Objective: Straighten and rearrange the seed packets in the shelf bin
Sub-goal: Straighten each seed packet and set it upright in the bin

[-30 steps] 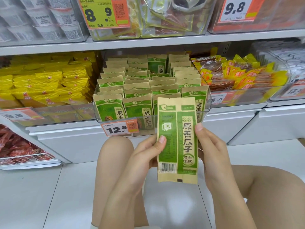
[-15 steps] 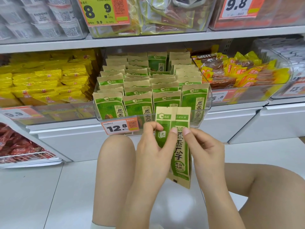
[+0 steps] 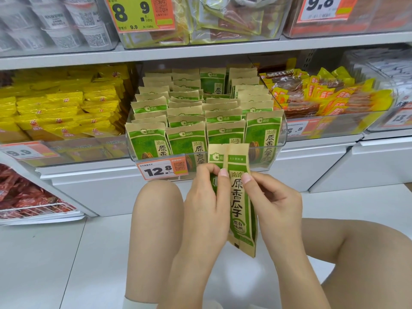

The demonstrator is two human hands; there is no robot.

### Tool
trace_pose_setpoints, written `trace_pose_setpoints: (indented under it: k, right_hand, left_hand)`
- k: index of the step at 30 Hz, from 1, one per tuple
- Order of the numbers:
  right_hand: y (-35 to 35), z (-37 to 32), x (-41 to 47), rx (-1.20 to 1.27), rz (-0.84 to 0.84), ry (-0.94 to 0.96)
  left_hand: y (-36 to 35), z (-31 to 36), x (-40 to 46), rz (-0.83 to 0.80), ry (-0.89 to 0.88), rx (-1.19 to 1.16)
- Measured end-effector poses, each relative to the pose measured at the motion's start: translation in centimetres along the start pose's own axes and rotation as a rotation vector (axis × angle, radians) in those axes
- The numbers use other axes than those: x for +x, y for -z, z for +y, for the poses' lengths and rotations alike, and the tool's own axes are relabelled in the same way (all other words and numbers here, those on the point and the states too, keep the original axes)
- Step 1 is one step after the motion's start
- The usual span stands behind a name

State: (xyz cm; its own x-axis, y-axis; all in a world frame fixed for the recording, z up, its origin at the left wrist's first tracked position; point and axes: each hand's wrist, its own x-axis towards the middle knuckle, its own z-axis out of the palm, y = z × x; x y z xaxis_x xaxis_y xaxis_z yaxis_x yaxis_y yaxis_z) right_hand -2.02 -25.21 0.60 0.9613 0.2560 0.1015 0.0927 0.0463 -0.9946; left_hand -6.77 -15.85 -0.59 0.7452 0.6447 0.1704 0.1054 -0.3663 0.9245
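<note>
A clear plastic bin point(image 3: 281, 139) on the shelf is packed with rows of green and tan seed packets point(image 3: 189, 121), standing upright, four across at the front. An orange price tag point(image 3: 162, 169) reading 12.8 is fixed to its front wall. Another clear bin to the left holds yellow packets point(image 3: 64, 108); the one to the right holds red and yellow snack packs point(image 3: 323, 94).

Just in front of the seed bin and below its rim, one packet point(image 3: 239, 197) is held upright, folded lengthwise along a crease. The left hand point(image 3: 206, 210) curls round its left side, thumb pressed on the front. The right hand point(image 3: 275, 201) pinches its right edge, thumb tip on the face. The paper looks matte and flat.
</note>
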Motion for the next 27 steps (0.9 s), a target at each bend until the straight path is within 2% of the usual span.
trace_pose_setpoints:
  k: [8, 15, 17, 21, 27]
  right_hand:
    - [0.1, -0.1, 0.0, 0.019, -0.06, -0.005]
    - [0.2, -0.4, 0.3, 0.153, -0.147, -0.036]
    - [0.3, -0.4, 0.3, 0.174, -0.171, -0.045]
    - [0.2, -0.6, 0.2, 0.177, -0.211, -0.053]
    - [-0.1, -0.8, 0.2, 0.216, -0.168, -0.074]
  left_hand:
    - [0.1, -0.1, 0.2, 0.011, 0.019, -0.064]
    - [0.7, 0.7, 0.4, -0.129, 0.242, -0.499]
    - [0.8, 0.9, 0.2, -0.169, 0.239, -0.522]
    - [0.8, 1.0, 0.4, -0.146, 0.218, -0.585]
    - [1.0, 1.0, 0.2, -0.169, 0.259, -0.541]
